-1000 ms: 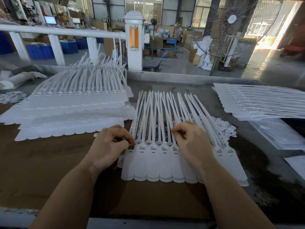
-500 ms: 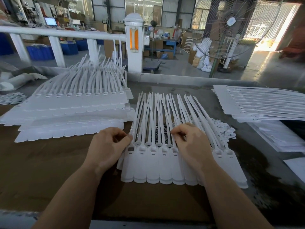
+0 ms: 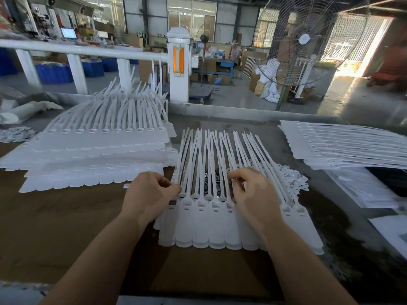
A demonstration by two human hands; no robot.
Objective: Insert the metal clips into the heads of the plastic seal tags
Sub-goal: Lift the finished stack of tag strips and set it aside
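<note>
seal tags: a joined row of white plastic seal tags (image 3: 220, 230) lies flat on the brown desk (image 3: 66, 227), straight in front of the person, between the two hands.
long axis: each tag runs near to far; the broad rounded flags point toward the person, the thin tails (image 3: 211, 155) fan away toward the far edge.
heads: the small square heads (image 3: 201, 203) form a line running left to right, just at the fingertips of both hands.
left hand: the left hand (image 3: 149, 194) rests at the left end of the row, fingers curled with thumb and forefinger pressed together at the leftmost head; whether a clip sits in that pinch cannot be told.
right hand: the right hand (image 3: 253, 194) lies over the right-middle part of the row, fingers curled down among the tails just beyond the heads; what it holds, if anything, is hidden.
metal clips: a loose heap of small shiny metal clips (image 3: 211, 183) shows beneath the tails, just far of the heads, between the hands.
nearer hand: by my judgement the left hand is better placed for the leftmost head, the right for the clip heap.
other stacks: more tags are piled far left (image 3: 99, 146) and far right (image 3: 343, 146).
</note>
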